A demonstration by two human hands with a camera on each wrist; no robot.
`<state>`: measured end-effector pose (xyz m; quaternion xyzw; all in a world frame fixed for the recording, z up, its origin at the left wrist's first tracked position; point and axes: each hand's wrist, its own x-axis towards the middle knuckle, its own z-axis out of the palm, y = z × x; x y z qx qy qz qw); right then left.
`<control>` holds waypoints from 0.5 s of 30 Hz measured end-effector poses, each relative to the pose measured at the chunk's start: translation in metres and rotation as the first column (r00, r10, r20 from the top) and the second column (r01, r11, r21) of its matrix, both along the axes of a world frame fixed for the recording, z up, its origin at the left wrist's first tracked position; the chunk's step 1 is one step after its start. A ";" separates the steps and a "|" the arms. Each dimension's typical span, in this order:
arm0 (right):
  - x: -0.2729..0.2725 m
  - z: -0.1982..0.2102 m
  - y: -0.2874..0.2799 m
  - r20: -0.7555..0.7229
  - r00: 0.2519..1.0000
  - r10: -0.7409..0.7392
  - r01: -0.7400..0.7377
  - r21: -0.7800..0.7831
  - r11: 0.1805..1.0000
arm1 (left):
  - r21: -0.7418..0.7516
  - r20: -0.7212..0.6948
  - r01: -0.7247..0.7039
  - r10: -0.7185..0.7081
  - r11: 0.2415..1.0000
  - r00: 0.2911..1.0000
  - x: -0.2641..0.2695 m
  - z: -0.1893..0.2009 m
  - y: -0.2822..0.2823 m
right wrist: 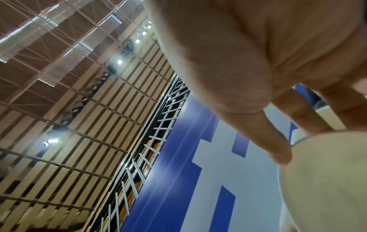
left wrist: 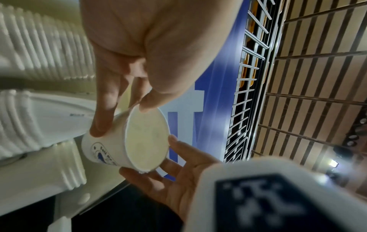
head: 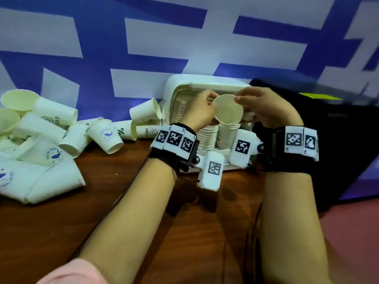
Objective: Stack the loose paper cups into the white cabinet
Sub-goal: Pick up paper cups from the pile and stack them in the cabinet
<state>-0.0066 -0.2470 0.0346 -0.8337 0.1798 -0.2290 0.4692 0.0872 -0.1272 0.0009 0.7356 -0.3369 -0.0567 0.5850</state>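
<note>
I hold one white paper cup with both hands in front of the open white cabinet, its mouth facing me. My left hand pinches its rim with the thumb, and the fingers lie along the cup's printed side. My right hand grips the opposite rim, its thumb tip against the cup. Two stacks of nested cups stand inside the cabinet below the held cup. Several loose cups lie in a heap at the left.
The cabinet stands on a brown wooden table against a blue and white banner. A black bag lies to the right of the cabinet. More cups lean against the cabinet's left side.
</note>
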 end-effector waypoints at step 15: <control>0.018 -0.026 -0.032 0.131 0.975 -0.178 0.153 0.181 0.972 | 0.097 0.154 0.102 -0.116 0.990 0.981 0.020 -0.018 -0.045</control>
